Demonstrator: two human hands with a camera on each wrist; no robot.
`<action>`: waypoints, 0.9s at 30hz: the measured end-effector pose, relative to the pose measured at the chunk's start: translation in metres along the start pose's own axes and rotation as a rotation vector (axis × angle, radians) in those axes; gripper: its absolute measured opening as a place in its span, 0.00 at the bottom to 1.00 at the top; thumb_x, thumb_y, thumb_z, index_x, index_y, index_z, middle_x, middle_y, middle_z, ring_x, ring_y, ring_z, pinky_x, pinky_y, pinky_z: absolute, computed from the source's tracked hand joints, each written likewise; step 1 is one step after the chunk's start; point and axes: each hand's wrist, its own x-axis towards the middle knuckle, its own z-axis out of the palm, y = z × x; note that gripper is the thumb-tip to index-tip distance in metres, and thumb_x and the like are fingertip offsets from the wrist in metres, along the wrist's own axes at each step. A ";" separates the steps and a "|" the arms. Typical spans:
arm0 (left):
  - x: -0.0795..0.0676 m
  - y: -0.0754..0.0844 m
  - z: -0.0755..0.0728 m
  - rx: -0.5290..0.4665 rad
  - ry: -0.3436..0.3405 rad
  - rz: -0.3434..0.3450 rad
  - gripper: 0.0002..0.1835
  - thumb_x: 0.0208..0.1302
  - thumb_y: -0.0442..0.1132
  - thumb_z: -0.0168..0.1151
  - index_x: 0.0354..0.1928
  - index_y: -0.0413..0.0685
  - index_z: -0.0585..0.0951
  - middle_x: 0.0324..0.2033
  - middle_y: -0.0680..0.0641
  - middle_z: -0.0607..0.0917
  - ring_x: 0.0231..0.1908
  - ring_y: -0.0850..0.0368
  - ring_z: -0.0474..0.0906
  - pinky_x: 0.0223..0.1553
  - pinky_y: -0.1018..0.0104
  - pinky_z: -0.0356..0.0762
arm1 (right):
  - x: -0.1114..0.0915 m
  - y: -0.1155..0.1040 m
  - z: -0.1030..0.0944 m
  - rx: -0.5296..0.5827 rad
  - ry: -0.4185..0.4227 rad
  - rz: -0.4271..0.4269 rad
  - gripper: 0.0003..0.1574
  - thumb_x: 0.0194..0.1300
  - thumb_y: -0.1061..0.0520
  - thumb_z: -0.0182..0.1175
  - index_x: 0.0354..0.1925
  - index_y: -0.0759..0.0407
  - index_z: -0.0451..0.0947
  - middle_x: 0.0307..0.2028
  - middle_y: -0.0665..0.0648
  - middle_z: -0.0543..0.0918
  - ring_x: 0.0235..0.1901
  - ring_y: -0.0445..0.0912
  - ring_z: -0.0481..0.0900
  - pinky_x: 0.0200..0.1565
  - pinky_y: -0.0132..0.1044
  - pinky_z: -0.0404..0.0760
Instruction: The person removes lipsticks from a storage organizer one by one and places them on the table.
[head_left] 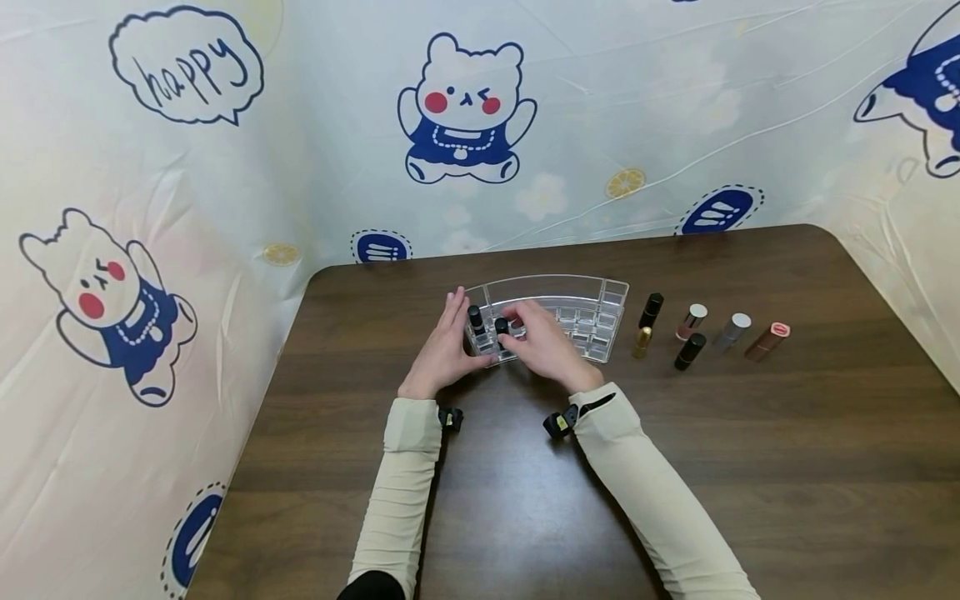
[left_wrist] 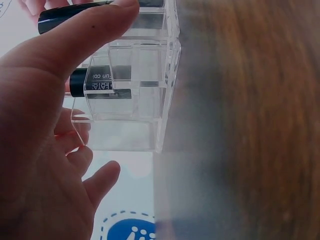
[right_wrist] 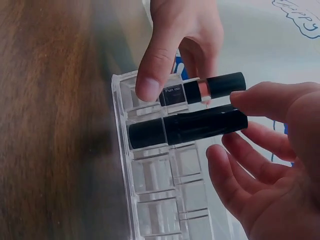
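A clear plastic lipstick organizer [head_left: 555, 287] with a curved back stands on the table. My left hand [head_left: 447, 350] holds its left end, the thumb on the front face and the fingers around the side. In the leftmost front slot stands a black tube [right_wrist: 227, 85] with white lettering and a pinkish band. My right hand [head_left: 547, 346] pinches the upper end of a plain black lipstick tube [right_wrist: 205, 125] between thumb and fingers. The tube's lower end sits inside the neighbouring slot.
Right of the organizer stand several lipsticks: a black and gold one [head_left: 649, 312], a white-capped one [head_left: 692, 322], a short black one [head_left: 690, 352], a silver-grey one [head_left: 732, 332] and a reddish-brown one [head_left: 768, 341]. A printed cloth [head_left: 577, 125] hangs behind the brown table [head_left: 825, 458].
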 end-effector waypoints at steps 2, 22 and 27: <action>0.000 0.000 0.000 -0.001 -0.001 0.001 0.61 0.49 0.58 0.74 0.77 0.45 0.47 0.78 0.53 0.39 0.77 0.56 0.31 0.73 0.52 0.52 | 0.001 0.000 0.001 0.005 0.001 -0.002 0.22 0.60 0.60 0.64 0.52 0.67 0.75 0.49 0.64 0.79 0.48 0.58 0.80 0.50 0.47 0.78; -0.002 0.004 -0.003 -0.005 -0.011 -0.008 0.61 0.49 0.56 0.74 0.76 0.43 0.47 0.78 0.49 0.41 0.77 0.54 0.32 0.73 0.52 0.51 | 0.003 0.002 0.010 -0.018 0.027 -0.005 0.19 0.60 0.62 0.64 0.49 0.66 0.76 0.45 0.63 0.81 0.46 0.59 0.80 0.49 0.47 0.78; -0.001 0.003 -0.002 0.002 -0.004 -0.001 0.61 0.49 0.56 0.74 0.76 0.42 0.48 0.78 0.48 0.42 0.77 0.54 0.32 0.73 0.53 0.51 | 0.003 0.003 0.011 -0.023 0.024 0.001 0.18 0.61 0.61 0.63 0.49 0.65 0.76 0.45 0.62 0.81 0.46 0.58 0.79 0.49 0.47 0.77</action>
